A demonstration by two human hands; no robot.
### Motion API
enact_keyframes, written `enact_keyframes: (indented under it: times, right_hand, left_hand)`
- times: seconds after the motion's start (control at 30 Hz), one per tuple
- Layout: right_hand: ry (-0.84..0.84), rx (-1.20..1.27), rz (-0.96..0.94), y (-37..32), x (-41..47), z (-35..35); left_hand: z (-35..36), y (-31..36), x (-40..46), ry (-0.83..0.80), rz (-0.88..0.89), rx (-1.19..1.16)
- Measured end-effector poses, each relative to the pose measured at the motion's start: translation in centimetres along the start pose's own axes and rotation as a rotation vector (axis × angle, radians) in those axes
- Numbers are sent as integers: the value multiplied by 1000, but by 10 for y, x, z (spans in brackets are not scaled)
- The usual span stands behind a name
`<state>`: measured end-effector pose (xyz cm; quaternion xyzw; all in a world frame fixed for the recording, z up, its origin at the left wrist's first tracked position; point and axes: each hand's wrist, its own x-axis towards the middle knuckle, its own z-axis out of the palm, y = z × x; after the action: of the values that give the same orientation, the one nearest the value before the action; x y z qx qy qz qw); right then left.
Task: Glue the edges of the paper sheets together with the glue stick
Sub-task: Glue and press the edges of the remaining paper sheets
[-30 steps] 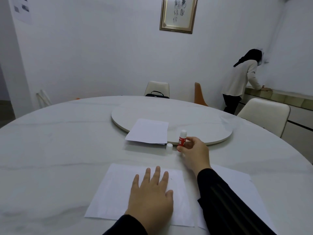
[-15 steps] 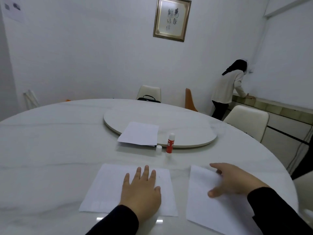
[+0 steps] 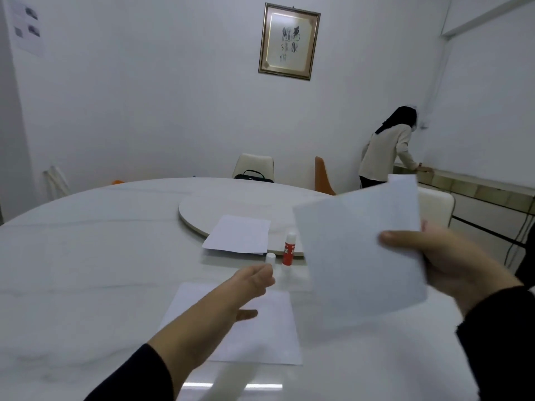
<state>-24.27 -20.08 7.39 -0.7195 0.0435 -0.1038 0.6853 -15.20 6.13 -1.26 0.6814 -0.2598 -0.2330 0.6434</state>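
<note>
A thin white paper sheet (image 3: pixel 359 256) is held in the air by the right hand (image 3: pixel 451 264).

The sheet is smooth and rectangular, pinched at its right edge by the thumb; half a second ago it lay on the glossy marble-look table (image 3: pixel 86 270). The left hand (image 3: pixel 246 287), then flat on the near sheet (image 3: pixel 260 328), now hovers above it, fingers loose and holding nothing. The red glue stick (image 3: pixel 288 248) stands upright beyond, beside its white cap (image 3: pixel 270 259) and just left of the raised sheet.
</note>
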Motion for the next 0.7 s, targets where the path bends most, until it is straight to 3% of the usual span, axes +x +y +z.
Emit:
enact_keyframes:
  times: [0.07, 0.1, 0.23, 0.37, 0.47, 0.6, 0.7]
  right_hand:
    - [-20, 104, 57, 8, 10, 35]
    - [-9, 151, 94, 14, 13, 53]
    - [114, 297, 180, 37, 24, 91]
    - [150, 303, 257, 57, 30, 104]
    - [89, 291, 310, 63, 29, 105]
    - [48, 117, 306, 70, 25, 97]
    - [108, 32, 289, 79, 24, 95]
  left_hand:
    - [3, 14, -11, -129, 7, -73]
    - [2, 20, -13, -113, 11, -98]
    - [-24, 27, -13, 285, -24, -49]
    - [-48, 20, -19, 307, -82, 11]
    - [-57, 8, -20, 404, -96, 104]
    - [-78, -4, -23, 540, -107, 157]
    - [-86, -12, -27, 577, -129, 223]
